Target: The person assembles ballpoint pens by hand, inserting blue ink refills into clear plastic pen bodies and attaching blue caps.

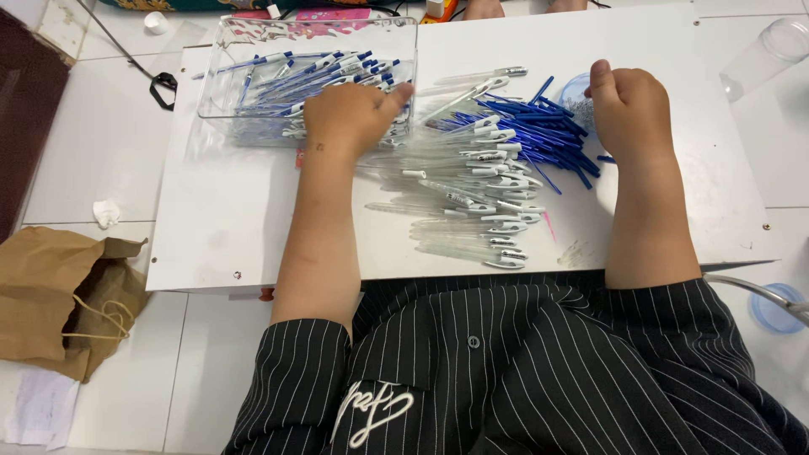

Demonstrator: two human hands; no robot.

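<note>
Both forearms bare, reaching forward and away from the body, roughly parallel, well apart. Striped dark sleeves pushed up to the elbows. Left hand (pixel 350 114) knuckles up, fingers curled under into a loose fist, thumb stretched out toward the right. Right hand (pixel 630 105) also back-up, fingers folded under and hidden, thumb pointing straight ahead along its inner edge. Whether either hand grips anything cannot be told. Wrists straight, in line with the forearms.
</note>
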